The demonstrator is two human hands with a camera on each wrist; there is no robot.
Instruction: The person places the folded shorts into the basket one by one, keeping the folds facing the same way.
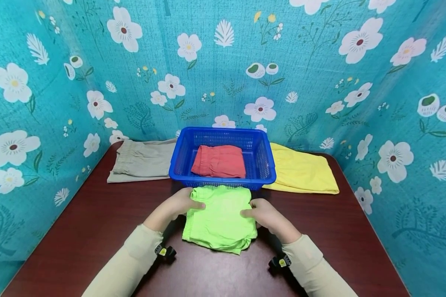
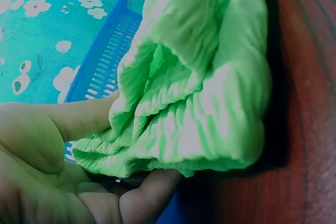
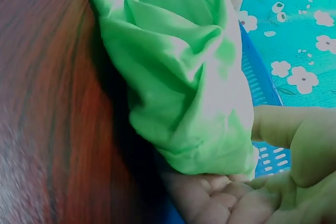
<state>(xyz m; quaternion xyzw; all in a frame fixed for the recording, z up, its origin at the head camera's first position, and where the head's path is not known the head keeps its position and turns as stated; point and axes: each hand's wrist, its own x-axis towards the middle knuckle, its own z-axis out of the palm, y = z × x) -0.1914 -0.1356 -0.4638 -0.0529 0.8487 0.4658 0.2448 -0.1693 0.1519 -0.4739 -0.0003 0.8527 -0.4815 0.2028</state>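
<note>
A folded lime-green pair of shorts (image 1: pixel 221 218) is held between both hands, just in front of the blue basket (image 1: pixel 223 181). My left hand (image 1: pixel 183 202) grips its left side by the gathered elastic waistband (image 2: pixel 199 135), thumb on top and fingers underneath. On the opposite side my right hand (image 1: pixel 265 214) pinches the folded edge (image 3: pixel 210 145) the same way. The cloth's upper edge overlaps the basket's front wall in the head view, and its lower corner droops toward the table. Inside the basket lies a folded red garment (image 1: pixel 221 161) with a gathered waistband.
A folded grey-beige garment (image 1: pixel 145 159) lies left of the basket, and a folded yellow one (image 1: pixel 302 171) lies to its right. The dark red-brown table (image 1: pixel 107 231) meets a blue floral cloth (image 1: pixel 223 82) hanging behind and along both sides.
</note>
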